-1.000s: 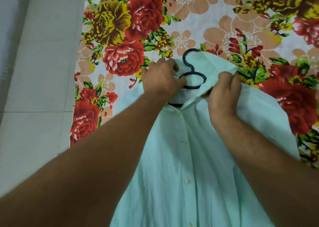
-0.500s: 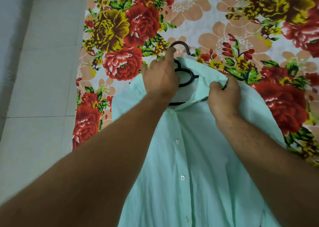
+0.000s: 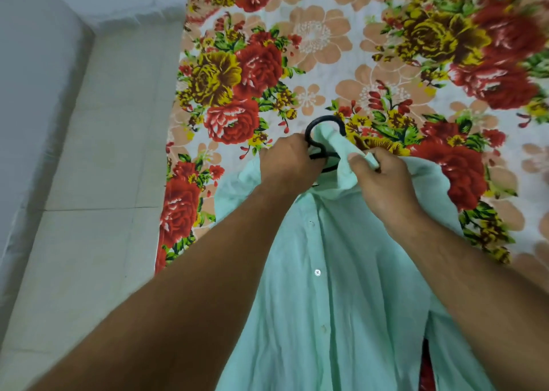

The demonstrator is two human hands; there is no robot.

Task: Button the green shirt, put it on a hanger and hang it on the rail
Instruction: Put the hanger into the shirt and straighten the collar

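While the green shirt [image 3: 341,301] lay front-up on the floral sheet [image 3: 326,49], hem end nearest, the placket buttons [image 3: 317,272] I could see looked done. Near right, a slit [image 3: 426,361] showed red through it. Body/sleeve gap or open front, couldn't tell.

Mid-scene, both hands were at the collar [image 3: 335,153]. Left grip [image 3: 289,165] was curled round the neck of the black hanger [image 3: 322,118], just under the hook. Right grip [image 3: 383,182] pinched a fold of collar cloth just right of that.

Risks, my read:
- Collar cloth was bunched up inside the hook's curve. Pulled further, it could jam the hook mouth, so the hook wouldn't seat on a rail.
- Hanger arms were hidden under cloth. Couldn't confirm both shoulders were seated. If one wasn't, the shirt would likely slip off on lift.
- A hard tug from the right grip could strain the top button.

Rail wasn't in view.

Containers: none visible. Closest thing was the shirt itself, with the hanger body inside and the hook poking out on the far side of the collar. Beyond that, more sheet. Tiled floor [image 3: 104,153] ran along the left.
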